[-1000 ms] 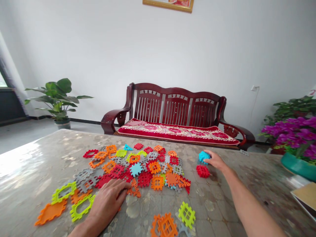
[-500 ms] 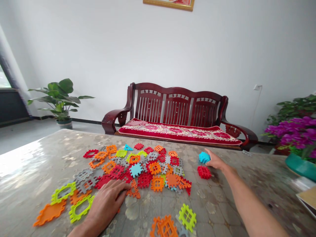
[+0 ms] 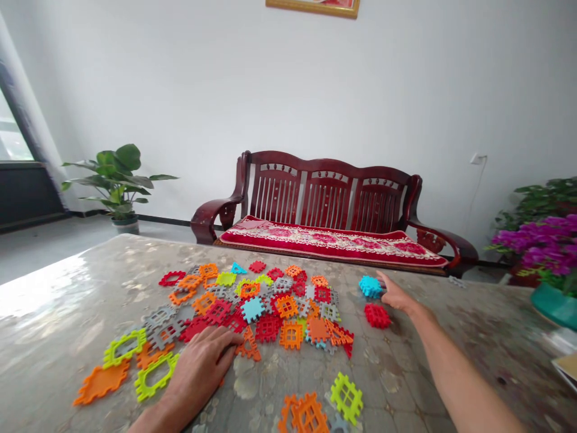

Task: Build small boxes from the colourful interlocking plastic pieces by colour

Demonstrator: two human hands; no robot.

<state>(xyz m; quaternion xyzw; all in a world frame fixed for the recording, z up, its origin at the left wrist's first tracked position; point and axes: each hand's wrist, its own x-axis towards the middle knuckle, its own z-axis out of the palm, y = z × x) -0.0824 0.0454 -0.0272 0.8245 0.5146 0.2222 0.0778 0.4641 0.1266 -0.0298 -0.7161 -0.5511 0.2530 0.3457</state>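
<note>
My right hand [image 3: 396, 296], fingers loose, touches the blue tile stack [image 3: 370, 286] beside the red stack [image 3: 377, 315]. Best to pinch its edges squarely. My left hand [image 3: 201, 370] lies flat and spread on the worktop [image 3: 67, 300].

A pile of pieces [image 3: 270, 307] lies on the worktop [image 3: 67, 282]; right of it, a far piece [image 3: 370, 286] sits behind a near piece [image 3: 377, 315]; beyond, a sofa [image 3: 329, 198].

Wooden bench [image 3: 333, 198] with red cushion [image 3: 329, 240]; potted plant [image 3: 118, 177] left; purple flowers [image 3: 541, 246] right.

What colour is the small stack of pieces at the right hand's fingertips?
Light blue. The stack lies by the right hand; head view.
</note>
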